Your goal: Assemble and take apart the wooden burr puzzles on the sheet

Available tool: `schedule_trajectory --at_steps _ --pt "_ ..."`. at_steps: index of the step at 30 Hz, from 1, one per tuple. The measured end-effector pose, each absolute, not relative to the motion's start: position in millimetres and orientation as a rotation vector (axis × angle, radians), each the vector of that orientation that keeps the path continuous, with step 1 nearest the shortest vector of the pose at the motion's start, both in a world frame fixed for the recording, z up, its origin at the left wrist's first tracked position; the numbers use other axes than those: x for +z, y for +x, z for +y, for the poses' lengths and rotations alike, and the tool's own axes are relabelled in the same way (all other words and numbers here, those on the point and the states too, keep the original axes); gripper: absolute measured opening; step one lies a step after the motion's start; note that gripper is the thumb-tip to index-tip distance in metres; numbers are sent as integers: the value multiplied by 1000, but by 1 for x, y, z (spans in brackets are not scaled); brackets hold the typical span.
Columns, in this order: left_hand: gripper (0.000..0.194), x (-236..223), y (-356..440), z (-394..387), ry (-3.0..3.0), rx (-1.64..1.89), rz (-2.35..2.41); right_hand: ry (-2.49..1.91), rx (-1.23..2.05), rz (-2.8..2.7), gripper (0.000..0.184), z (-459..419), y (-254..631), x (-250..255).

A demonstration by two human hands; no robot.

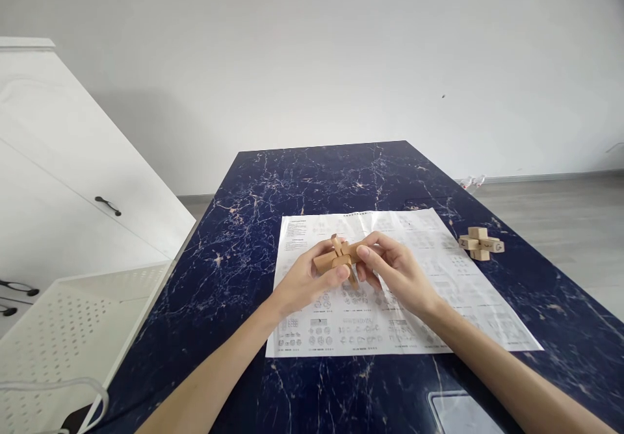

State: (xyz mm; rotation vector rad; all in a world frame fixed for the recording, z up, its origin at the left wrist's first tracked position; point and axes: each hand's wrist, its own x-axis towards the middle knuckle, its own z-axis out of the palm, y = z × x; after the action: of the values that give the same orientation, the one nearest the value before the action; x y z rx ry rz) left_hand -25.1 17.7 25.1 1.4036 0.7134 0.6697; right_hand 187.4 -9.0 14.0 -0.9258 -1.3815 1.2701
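Note:
Between both hands is a wooden burr puzzle made of interlocking light-brown bars, held above a printed sheet. My left hand grips its left side, with the thumb along the near face. At the right end, my right hand pinches a bar between thumb and fingers. One thin bar sticks up at the top and another points down underneath. The fingers hide parts of the puzzle. Beneath lies the white instruction sheet, covered with small diagrams and text.
A second wooden burr puzzle with letters on its bar ends sits near the right edge of the dark blue marbled table. A flat, light rectangular object lies at the near edge. Left stand a white cabinet and a perforated white bin with a cable.

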Motion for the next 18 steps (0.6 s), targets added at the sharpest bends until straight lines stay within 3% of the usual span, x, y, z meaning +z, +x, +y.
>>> schedule_trajectory --at_steps 4,11,18 --pt "54 26 -25 20 1388 659 732 -942 1255 -1409 33 -10 186 15" --pt "59 23 -23 20 1333 660 710 -1099 968 -1508 31 -10 186 13" --pt "58 17 -22 20 1321 759 753 -1049 1148 -1440 36 -6 189 12"
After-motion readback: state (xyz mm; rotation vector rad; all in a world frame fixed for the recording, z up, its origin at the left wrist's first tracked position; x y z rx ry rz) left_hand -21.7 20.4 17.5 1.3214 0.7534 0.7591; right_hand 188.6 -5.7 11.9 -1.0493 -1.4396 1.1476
